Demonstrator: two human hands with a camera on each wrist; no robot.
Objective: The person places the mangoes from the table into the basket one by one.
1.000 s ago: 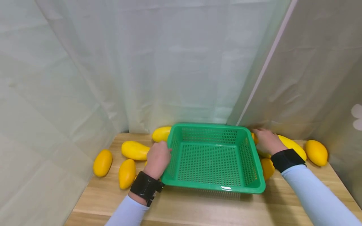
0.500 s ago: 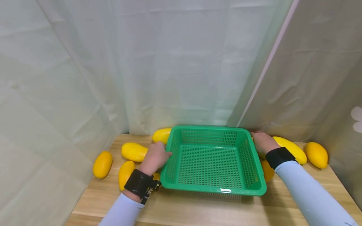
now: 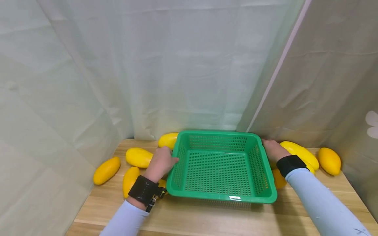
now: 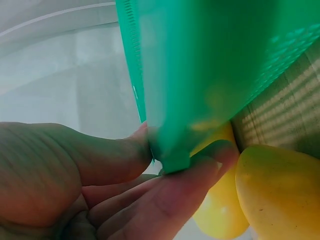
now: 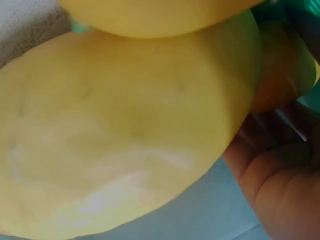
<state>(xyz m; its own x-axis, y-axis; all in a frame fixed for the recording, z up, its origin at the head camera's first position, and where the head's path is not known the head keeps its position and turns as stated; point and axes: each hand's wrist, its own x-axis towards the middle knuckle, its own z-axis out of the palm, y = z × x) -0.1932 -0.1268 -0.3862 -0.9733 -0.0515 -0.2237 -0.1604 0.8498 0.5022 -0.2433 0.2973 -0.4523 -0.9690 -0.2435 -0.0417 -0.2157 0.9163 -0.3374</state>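
A green perforated plastic basket (image 3: pixel 218 199) appears raised above the wooden table, with a shadow below. At its left side my left hand (image 3: pixel 161 163) pinches the rim between thumb and fingers; the left wrist view shows the grip on the green edge (image 4: pixel 176 162). Against the basket's right side lies my right hand (image 3: pixel 274 150). Its fingertips are hidden in the head view. In the right wrist view its fingers (image 5: pixel 265 135) bend beneath a shaded orange-brown mango (image 5: pixel 280 70), beside a large yellow mango (image 5: pixel 125 130); whether they hold it or the basket is unclear.
On the left lie several yellow mangoes, among them a far-left mango (image 3: pixel 107 170) and a longer one (image 3: pixel 138 157). Another mango (image 3: pixel 167 140) sits behind the basket's left corner. Two mangoes (image 3: pixel 329 161) (image 3: pixel 301 152) lie on the right. Pale curtains (image 3: pixel 189 72) surround the table.
My right hand has moved left, closer against the basket. My left hand has turned slightly at the rim, its wrist shifting left. The far-left mango has turned to a slant.
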